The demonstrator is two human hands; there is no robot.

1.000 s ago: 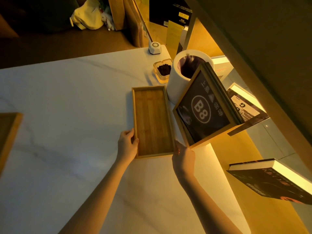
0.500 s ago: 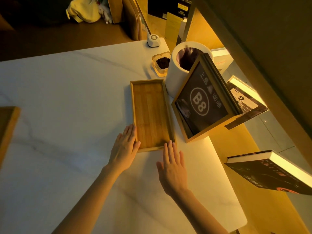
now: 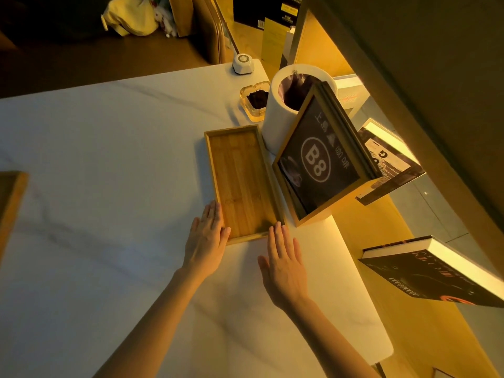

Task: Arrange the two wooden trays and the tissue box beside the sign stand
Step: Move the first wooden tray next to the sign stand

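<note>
A long wooden tray lies flat on the white table, its right side close against the wooden-framed sign stand marked B8. My left hand rests open and flat at the tray's near left corner, fingertips touching its rim. My right hand lies open on the table just below the tray's near right corner, holding nothing. A second wooden piece, cut off by the left edge, sits far from the stand. No tissue box can be picked out with certainty.
Behind the stand stands a white cylindrical bin with a dark liner. A glass ashtray with dark contents and a small white device sit at the far corner. Books lie on shelves to the right, past the table edge.
Both hands let go of the tray's near end and flattened out, and they now lie still beside it. The tray sits a little farther from me, beside the stand.
</note>
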